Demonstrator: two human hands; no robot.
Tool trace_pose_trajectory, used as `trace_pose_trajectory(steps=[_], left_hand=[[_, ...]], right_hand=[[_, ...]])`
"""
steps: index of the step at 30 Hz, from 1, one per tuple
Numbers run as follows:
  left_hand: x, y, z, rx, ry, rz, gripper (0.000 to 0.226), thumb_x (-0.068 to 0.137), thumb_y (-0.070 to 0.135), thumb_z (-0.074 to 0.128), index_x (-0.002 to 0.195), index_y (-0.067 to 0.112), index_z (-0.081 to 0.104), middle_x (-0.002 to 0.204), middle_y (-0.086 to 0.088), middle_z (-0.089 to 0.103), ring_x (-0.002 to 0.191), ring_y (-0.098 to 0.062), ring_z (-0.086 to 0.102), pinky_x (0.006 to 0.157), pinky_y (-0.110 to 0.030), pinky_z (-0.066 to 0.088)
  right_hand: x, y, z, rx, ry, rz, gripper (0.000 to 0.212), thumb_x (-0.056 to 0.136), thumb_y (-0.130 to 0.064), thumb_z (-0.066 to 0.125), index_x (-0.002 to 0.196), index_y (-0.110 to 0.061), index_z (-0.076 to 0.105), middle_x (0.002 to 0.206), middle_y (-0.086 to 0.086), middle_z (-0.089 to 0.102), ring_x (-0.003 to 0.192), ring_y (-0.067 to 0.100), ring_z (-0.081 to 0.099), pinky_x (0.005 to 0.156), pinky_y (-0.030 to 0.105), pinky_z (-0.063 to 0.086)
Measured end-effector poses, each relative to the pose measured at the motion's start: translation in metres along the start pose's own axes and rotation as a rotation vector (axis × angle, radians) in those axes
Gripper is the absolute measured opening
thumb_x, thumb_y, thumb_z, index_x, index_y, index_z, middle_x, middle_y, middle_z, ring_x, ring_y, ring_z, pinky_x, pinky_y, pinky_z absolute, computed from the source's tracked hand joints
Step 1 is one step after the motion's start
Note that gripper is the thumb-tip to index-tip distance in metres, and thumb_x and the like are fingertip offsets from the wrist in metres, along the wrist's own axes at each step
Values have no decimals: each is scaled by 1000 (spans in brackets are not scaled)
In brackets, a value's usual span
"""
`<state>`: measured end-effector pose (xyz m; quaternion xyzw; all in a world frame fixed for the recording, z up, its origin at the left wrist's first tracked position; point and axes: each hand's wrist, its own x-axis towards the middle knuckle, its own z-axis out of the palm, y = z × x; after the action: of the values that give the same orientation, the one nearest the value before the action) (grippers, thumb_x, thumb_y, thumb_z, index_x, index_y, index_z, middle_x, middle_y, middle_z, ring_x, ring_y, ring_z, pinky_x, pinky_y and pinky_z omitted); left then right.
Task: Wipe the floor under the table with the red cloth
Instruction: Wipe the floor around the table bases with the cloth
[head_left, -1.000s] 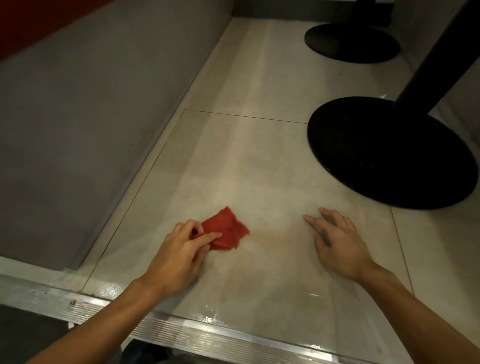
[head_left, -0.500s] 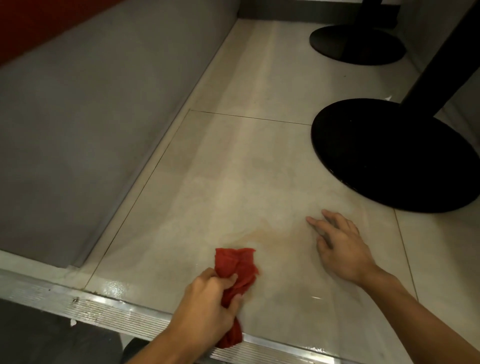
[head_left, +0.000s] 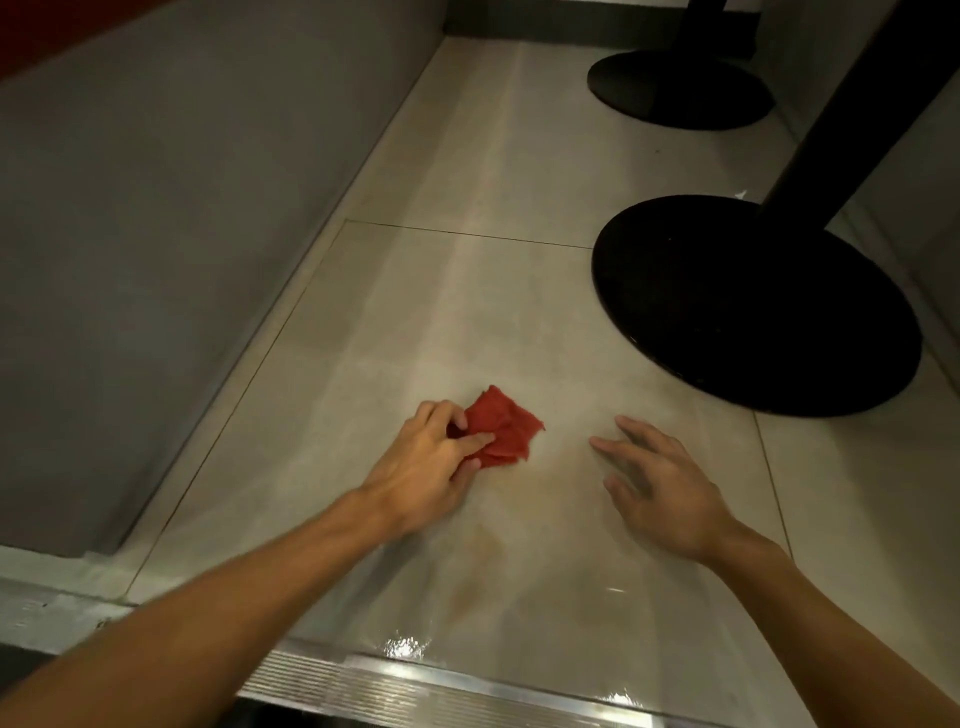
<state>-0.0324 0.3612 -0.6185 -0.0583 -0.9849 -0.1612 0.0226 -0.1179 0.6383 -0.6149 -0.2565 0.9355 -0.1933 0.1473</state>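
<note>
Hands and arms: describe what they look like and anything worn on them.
The left hand and right hand are bare: no gloves, and no rings show. The left forearm and right forearm are uncovered down to the picture's lower edge, with no sleeves, watch or bracelet in view.

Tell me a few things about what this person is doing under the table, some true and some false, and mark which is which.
1. The left hand holds the red cloth against the floor. True.
2. The right hand grips the red cloth too. False: it rests flat on the floor with its fingers spread, apart from the cloth.
3. The red cloth lies on the near table base. False: it lies on the pale tile, apart from that black disc.
4. A second round base stands farther back. True.
</note>
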Motion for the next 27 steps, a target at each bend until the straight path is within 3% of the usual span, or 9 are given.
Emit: trace_pose_trajectory(steps=[3, 6, 10, 14, 17, 21, 25, 27], left_hand=[[22, -16, -20, 251, -261, 141, 42, 96, 30, 47, 139, 29, 45, 139, -7, 36, 122, -26, 40, 103, -39, 39], [41, -19, -46, 497, -489, 261, 44, 94, 13, 42, 136, 27, 44, 135, -8, 39, 115, -28, 48, 91, -41, 48], [54, -11, -57, 537, -613, 246, 38, 93, 12, 45, 130, 23, 45, 124, -7, 44, 103, -30, 57, 75, -40, 50], [46, -16, -45, 417, -576, 181, 60, 87, 6, 49, 141, 27, 34, 133, -7, 39, 111, -27, 51, 90, -39, 49], [36, -27, -39, 373, -545, 190, 64, 89, 8, 45, 146, 30, 26, 145, -6, 27, 123, -25, 39, 100, -34, 43], [45, -28, -33, 267, -472, 143, 66, 85, 4, 45, 145, 29, 32, 141, -5, 32, 123, -25, 40, 101, -31, 41], [23, -20, -12, 41, -221, -15, 67, 82, 0, 49, 143, 25, 40, 148, -5, 32, 135, -22, 34, 112, -30, 30], [1, -16, -3, -36, -61, -17, 66, 77, -6, 56, 138, 19, 50, 146, -10, 38, 133, -27, 39, 111, -37, 34]], right_hand=[[0, 3, 2, 11, 8, 13, 48, 95, -35, 54, 141, -41, 41, 157, -12, 21, 144, 13, 16, 115, 30, 20], [-1, 4, 5, 26, 20, 20, 48, 95, -35, 53, 141, -42, 41, 158, -12, 19, 145, 14, 15, 116, 30, 19], [-1, 3, 6, 22, 7, 16, 47, 96, -35, 50, 142, -41, 40, 159, -10, 18, 147, 15, 10, 118, 31, 16], [-1, 4, 5, 23, 4, 13, 47, 96, -35, 50, 142, -40, 40, 159, -9, 17, 147, 15, 9, 117, 31, 13], [0, 4, 6, -4, 11, 0, 47, 96, -34, 50, 142, -39, 41, 159, -7, 18, 147, 16, 8, 118, 32, 12], [-1, 2, 6, 12, 11, 2, 48, 96, -34, 50, 142, -39, 40, 160, -7, 17, 147, 17, 8, 119, 33, 14], [-3, 1, 3, 10, -8, -5, 48, 97, -33, 49, 143, -39, 38, 160, -7, 15, 147, 17, 6, 120, 36, 14], [-4, 1, 1, 26, -18, -3, 48, 98, -32, 48, 144, -39, 37, 161, -7, 13, 148, 16, 4, 120, 40, 14]])
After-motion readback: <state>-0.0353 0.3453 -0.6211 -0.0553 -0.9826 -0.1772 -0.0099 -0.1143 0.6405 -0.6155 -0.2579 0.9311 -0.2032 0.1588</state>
